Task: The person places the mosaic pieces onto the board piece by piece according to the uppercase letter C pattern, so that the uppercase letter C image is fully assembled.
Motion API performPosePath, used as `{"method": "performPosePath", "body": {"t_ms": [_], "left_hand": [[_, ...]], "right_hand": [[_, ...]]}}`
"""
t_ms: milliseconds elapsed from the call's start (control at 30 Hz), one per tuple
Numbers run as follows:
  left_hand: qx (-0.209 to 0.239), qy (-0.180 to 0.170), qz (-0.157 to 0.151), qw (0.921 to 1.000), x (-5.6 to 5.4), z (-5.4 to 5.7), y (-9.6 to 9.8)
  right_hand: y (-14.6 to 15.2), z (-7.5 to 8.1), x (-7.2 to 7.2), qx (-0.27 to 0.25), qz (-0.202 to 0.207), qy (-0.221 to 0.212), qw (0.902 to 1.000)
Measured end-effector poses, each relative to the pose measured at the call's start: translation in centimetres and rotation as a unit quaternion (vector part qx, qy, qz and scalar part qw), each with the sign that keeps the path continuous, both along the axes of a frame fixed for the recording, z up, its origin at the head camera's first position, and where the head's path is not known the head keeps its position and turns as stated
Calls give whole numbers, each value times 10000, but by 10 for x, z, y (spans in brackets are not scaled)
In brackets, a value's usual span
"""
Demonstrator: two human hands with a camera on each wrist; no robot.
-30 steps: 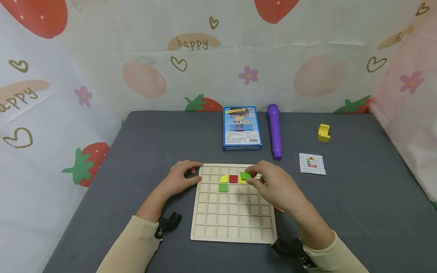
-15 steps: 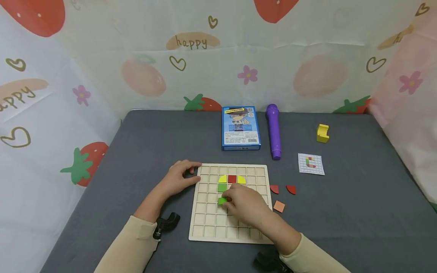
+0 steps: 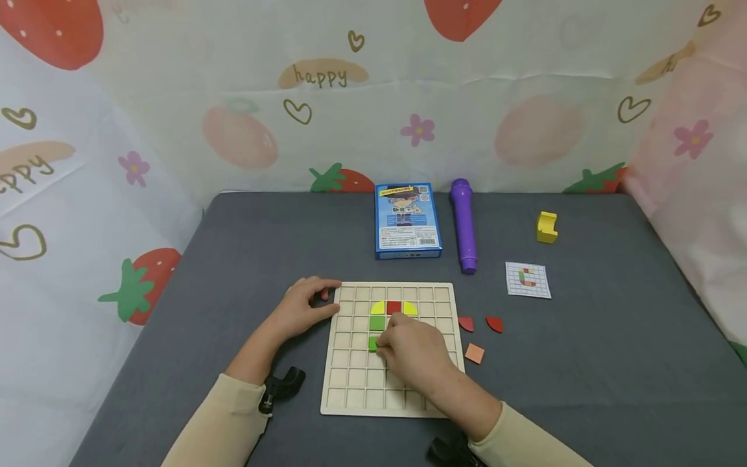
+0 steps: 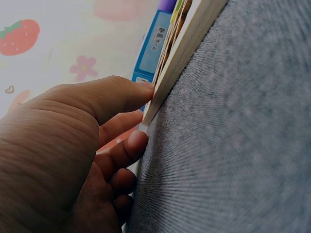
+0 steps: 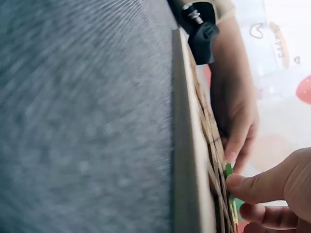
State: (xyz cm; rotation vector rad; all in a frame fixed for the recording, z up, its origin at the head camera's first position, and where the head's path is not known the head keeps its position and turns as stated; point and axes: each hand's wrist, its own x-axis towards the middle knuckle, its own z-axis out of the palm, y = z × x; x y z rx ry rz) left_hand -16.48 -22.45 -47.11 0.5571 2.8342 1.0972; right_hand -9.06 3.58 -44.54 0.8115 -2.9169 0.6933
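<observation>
A wooden grid board [image 3: 348, 377] lies on the grey table in the head view. My left hand [image 3: 300, 310] rests its thumb and index finger against the board's far left corner; the thumb tip [image 4: 146, 90] is right at the rim in the left wrist view. My right hand [image 3: 417, 350] pinches a green square tile [image 3: 372, 344] between thumb and fingers, low over the board's left-middle cells. Farther up the board sit another green square tile [image 3: 377, 323], a red square tile [image 3: 393, 307] and two yellow quarter-round tiles, left [image 3: 378, 307] and right [image 3: 410, 309].
Right of the board lie two red quarter-round pieces, one near [image 3: 465, 323] and one farther out [image 3: 495, 324], and an orange square tile [image 3: 474, 353]. Behind them are a pattern card [image 3: 528, 280], a yellow block [image 3: 546, 227], a purple microphone [image 3: 463, 227] and a blue box [image 3: 407, 220].
My right hand has moved the green tile from above the right yellow piece leftward and nearer, then lower toward the cells. My left hand has stayed at the board's corner.
</observation>
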Motion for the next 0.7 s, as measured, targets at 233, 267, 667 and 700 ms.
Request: {"method": "performPosePath", "body": {"t_ms": [233,267,667,700], "left_hand": [[-14,-3,3,10000,-1,0,0],[-14,-2,5,10000,-1,-1,0],[-11,-84,-27,10000,-2,-3,-2],[-7,-88,-24,10000,-2,-2,-1]], "right_hand": [[1,1,-2,252,48,49,9997],[3,3,-2,299,112,-27,9995],[48,39,-19,-145,87,-1093,9939],[54,42,-21,-173,2,-1137,9934]]}}
